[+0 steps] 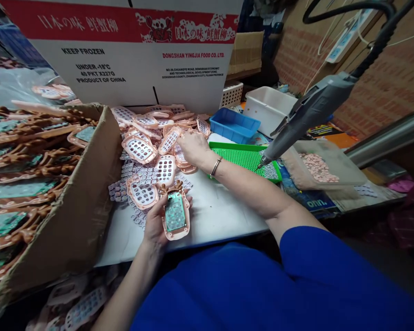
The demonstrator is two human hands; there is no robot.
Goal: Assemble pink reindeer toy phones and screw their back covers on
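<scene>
My left hand [156, 223] grips a pink deer-shaped toy shell [175, 212] with a green circuit board set in it, held just above the white table top [221, 214]. My right hand [193, 146] reaches forward into a heap of pink keypad front covers [148, 149], fingers closed on one cover at the heap's right side. A bracelet circles the right wrist. Grey rubber keypad mats [122, 186] lie under the heap.
A cardboard box [86, 193] full of assembled shells stands at left. A big white carton [138, 59] walls the back. A hanging electric screwdriver [310, 112] points at a green screw tray [248, 158]. Blue bin [233, 125], white bin [269, 106], and a tray of pink buttons [319, 168] sit right.
</scene>
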